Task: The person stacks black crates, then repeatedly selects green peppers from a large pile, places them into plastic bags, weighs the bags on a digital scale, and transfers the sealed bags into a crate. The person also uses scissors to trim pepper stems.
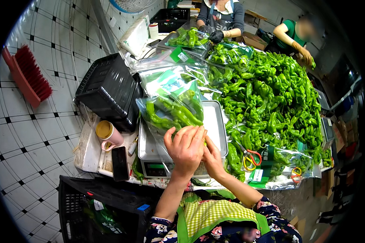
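Both my hands meet over the front of a digital scale with a metal tray [215,114]. A clear plastic bag of green peppers [182,114] lies over the tray, its near end at my fingers. My left hand [187,148] covers that end with curled fingers; its exact hold is hidden. My right hand [212,156] is close beside it, fingertips tucked under the left, with a bit of green showing between them. More clear bags with green labels [167,76] lie behind the scale. A large heap of green peppers [270,91] is to the right.
Scissors with red and yellow handles [252,159] lie right of the scale. Left are a pink mug [109,135], a phone [119,164] and a black plastic crate [109,88]. Another crate [100,185] stands below the table edge. Two co-workers are across the table, one handling a bag.
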Demonstrator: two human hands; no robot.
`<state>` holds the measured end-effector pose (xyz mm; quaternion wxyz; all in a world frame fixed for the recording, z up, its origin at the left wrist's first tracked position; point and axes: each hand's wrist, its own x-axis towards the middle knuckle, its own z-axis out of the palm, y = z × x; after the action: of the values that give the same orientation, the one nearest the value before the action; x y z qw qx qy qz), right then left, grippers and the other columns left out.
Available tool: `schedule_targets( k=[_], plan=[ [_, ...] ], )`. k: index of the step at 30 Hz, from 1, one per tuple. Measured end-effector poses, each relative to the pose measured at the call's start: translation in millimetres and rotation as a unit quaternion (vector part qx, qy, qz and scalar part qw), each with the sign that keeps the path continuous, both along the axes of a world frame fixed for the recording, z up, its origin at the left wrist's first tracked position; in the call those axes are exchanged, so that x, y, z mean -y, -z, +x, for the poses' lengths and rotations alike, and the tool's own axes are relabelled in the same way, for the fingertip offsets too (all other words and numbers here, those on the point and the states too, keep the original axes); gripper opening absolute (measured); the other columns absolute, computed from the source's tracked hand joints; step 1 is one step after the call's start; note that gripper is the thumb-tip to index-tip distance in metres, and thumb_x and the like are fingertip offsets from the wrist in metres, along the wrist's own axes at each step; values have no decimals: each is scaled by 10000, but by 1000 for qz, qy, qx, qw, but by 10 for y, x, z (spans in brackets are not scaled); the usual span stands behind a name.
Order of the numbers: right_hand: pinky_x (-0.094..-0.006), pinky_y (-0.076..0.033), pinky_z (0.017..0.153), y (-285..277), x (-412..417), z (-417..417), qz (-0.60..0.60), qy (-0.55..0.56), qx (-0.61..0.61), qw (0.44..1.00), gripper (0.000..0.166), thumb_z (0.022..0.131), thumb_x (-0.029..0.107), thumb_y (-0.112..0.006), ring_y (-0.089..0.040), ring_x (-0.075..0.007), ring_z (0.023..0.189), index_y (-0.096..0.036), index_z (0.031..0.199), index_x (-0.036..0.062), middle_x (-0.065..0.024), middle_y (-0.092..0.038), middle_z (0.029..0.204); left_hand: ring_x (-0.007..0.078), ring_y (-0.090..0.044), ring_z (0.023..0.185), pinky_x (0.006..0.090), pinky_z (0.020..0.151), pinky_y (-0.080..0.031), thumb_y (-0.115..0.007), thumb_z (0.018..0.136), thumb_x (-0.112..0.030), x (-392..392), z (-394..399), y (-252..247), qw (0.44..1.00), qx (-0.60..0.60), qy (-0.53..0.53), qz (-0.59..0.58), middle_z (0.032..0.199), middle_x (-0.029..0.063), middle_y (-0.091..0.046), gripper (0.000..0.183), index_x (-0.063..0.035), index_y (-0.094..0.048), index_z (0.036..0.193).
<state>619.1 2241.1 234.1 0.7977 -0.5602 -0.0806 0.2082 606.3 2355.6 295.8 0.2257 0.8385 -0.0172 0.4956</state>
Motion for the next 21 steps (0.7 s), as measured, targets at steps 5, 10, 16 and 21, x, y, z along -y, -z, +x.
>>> schedule_targets(
  k=[5, 10, 16, 21],
  plan=[
    [-240, -422, 584, 252, -361, 725, -222, 152, 295, 917, 579, 962, 436, -431, -515, -99, 702, -371, 1370, 29, -61, -577, 935, 157, -610, 906, 422, 940, -347, -707, 724, -115, 58, -85, -30, 999, -10, 39, 37, 893, -13, -652, 193, -108, -702, 916],
    [-245, -422, 555, -184, -270, 768, -228, 75, 152, 959, 516, 959, 438, -451, -509, -95, 613, -514, 1236, 7, -56, -556, 732, 157, -608, 895, 410, 917, -365, -719, 734, -98, 100, -92, 97, 999, -36, 29, -18, 922, -12, -647, 215, -124, -696, 946],
    [-301, -444, 577, -206, -297, 859, -285, 145, 276, 906, 386, 966, 277, -480, -544, -176, 621, -503, 1271, 41, -107, -604, 841, 152, -609, 894, 406, 923, -360, -708, 735, -76, 70, -45, 134, 999, -20, 46, -15, 927, -10, -647, 223, -130, -699, 951],
    [-351, -479, 801, -105, -154, 951, -412, 172, 305, 841, 327, 957, 173, -479, -611, -329, 933, -521, 1245, 25, -204, -618, 1063, 177, -601, 944, 413, 908, -378, -683, 762, -83, 172, -114, 205, 994, -55, 92, -7, 980, 6, -653, 218, -117, -684, 977]
  ],
)
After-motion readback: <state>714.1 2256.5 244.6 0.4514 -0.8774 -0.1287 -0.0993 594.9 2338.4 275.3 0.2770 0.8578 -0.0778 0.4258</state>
